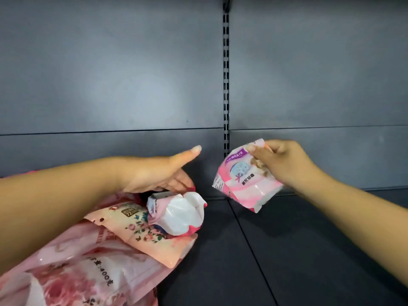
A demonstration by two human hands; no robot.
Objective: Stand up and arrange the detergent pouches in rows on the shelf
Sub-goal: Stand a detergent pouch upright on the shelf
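My right hand (284,162) pinches the top corner of a small pink and white detergent pouch (245,180) and holds it tilted above the dark shelf (298,250). My left hand (161,173) reaches over a pile of pouches at the left, thumb stretched out, fingers down behind a small pink and white pouch (178,214) lying on its side. Under that lies a peach floral pouch (150,237). A large pink rose pouch (88,274) lies flat at the lower left. What the left fingers touch is hidden.
The grey back panel (110,85) rises behind the shelf, with a slotted upright (226,74) at centre. A seam runs diagonally across the shelf floor. The shelf right of the pile is bare dark metal.
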